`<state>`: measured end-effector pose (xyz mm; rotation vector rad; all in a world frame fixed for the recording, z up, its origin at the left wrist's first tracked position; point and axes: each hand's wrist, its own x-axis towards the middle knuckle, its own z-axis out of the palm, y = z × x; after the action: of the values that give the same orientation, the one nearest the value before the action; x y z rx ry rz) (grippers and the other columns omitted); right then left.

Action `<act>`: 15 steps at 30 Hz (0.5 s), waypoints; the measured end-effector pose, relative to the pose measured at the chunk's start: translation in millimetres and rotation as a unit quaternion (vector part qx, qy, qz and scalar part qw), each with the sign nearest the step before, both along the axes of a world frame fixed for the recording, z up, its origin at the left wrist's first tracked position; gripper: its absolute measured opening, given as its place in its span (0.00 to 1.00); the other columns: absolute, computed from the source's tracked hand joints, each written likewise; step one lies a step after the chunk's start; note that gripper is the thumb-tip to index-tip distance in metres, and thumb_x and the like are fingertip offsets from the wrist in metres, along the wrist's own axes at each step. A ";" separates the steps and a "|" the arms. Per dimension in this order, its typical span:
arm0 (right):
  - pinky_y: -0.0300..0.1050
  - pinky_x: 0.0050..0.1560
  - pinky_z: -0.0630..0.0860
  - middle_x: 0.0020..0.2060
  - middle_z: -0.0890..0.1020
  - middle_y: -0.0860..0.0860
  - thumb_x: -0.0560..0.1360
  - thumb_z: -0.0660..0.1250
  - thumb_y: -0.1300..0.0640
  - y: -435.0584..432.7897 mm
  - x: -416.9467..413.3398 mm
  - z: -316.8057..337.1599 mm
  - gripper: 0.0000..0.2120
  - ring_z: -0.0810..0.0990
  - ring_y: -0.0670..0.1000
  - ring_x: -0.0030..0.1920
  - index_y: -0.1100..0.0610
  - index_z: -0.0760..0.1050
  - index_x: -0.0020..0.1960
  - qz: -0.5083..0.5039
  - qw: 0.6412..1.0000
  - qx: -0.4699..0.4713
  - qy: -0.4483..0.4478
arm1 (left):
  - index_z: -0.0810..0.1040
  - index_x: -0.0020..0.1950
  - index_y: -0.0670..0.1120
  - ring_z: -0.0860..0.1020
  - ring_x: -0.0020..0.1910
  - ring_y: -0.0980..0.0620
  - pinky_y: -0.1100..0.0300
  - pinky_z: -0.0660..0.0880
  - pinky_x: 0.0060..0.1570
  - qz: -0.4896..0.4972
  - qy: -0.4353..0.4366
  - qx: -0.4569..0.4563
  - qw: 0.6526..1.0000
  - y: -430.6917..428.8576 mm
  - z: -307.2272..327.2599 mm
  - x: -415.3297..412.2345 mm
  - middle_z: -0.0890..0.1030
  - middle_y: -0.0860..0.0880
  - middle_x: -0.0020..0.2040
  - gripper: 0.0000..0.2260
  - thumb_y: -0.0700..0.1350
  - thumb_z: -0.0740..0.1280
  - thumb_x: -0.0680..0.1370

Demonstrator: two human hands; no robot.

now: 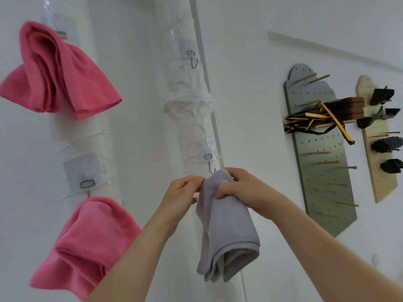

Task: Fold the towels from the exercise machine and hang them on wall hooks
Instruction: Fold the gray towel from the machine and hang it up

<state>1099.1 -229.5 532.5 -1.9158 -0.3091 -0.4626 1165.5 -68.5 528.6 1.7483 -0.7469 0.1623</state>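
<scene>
Gripping the bunched top of a folded grey towel (226, 236), the right hand (242, 190) has its fingers curled tightly round the cloth. The left hand (183, 192) pinches the same top edge from the other side between thumb and fingertips. The towel hangs down below both hands, its folded layers showing at the bottom. Just above the hands a small metal hook (212, 170) sticks out from a white wrapped pipe (192, 131); whether the towel is caught on it cannot be told. Left of the left hand hang an upper pink towel (58, 73) and a lower pink towel (87, 243). Right of the right hand, a grey pegboard (322, 171) carries yellow-and-black straps (316, 120).
</scene>
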 end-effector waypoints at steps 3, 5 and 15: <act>0.52 0.53 0.78 0.48 0.84 0.55 0.63 0.68 0.59 -7.9 17.3 19.5 0.17 0.82 0.54 0.50 0.56 0.81 0.51 0.016 1.000 0.002 0.017 | 0.81 0.48 0.42 0.80 0.49 0.50 0.46 0.75 0.56 -0.080 -0.036 0.043 0.995 -8.0 13.7 7.9 0.82 0.40 0.49 0.22 0.62 0.66 0.73; 0.54 0.57 0.77 0.52 0.84 0.57 0.67 0.69 0.59 -13.3 26.0 31.7 0.16 0.82 0.56 0.54 0.56 0.81 0.54 0.032 0.997 -0.046 0.051 | 0.80 0.46 0.41 0.77 0.42 0.52 0.48 0.74 0.48 -0.062 -0.069 0.036 0.995 -12.4 18.6 20.5 0.81 0.39 0.43 0.23 0.62 0.69 0.69; 0.39 0.35 0.63 0.35 0.70 0.50 0.76 0.67 0.47 -69.9 74.0 56.3 0.15 0.66 0.47 0.37 0.54 0.71 0.35 -0.021 0.982 -0.129 0.133 | 0.79 0.44 0.53 0.74 0.33 0.56 0.65 0.70 0.38 0.037 -0.139 -0.023 0.989 -36.8 25.7 76.6 0.81 0.53 0.34 0.04 0.44 0.71 0.74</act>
<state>1173.1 -299.4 588.8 -2.2115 -0.1576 -0.1948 1242.2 -105.3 554.3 1.7290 -0.8728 0.4777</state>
